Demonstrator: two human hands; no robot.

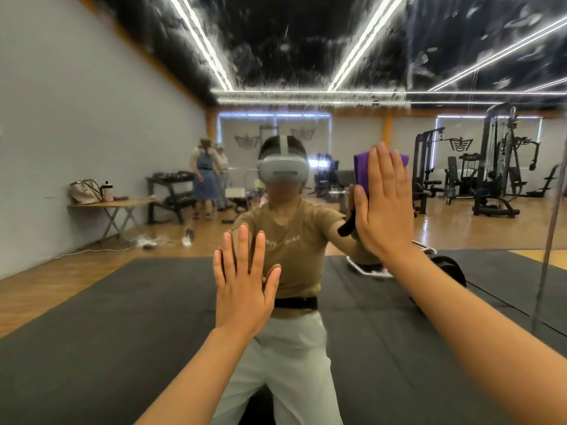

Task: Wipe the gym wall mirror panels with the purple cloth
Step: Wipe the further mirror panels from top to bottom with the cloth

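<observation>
The wall mirror (306, 56) fills the view, its upper part covered with whitish smears and streaks. My right hand (383, 200) lies flat with straight fingers and presses the purple cloth (362, 170) against the glass at about head height. Only the cloth's top and left edge show around the fingers. Lower and further left, my left hand (245, 286) rests flat on the mirror, fingers spread, holding nothing. A vertical seam (409, 56) between mirror panels runs just right of the cloth.
The reflection shows me in a headset, black floor mats (107, 317), weight machines (497, 173) at the right, a folding table (113, 207) with a bag at the left, and people standing at the back. A thin pole (549, 240) stands at the far right.
</observation>
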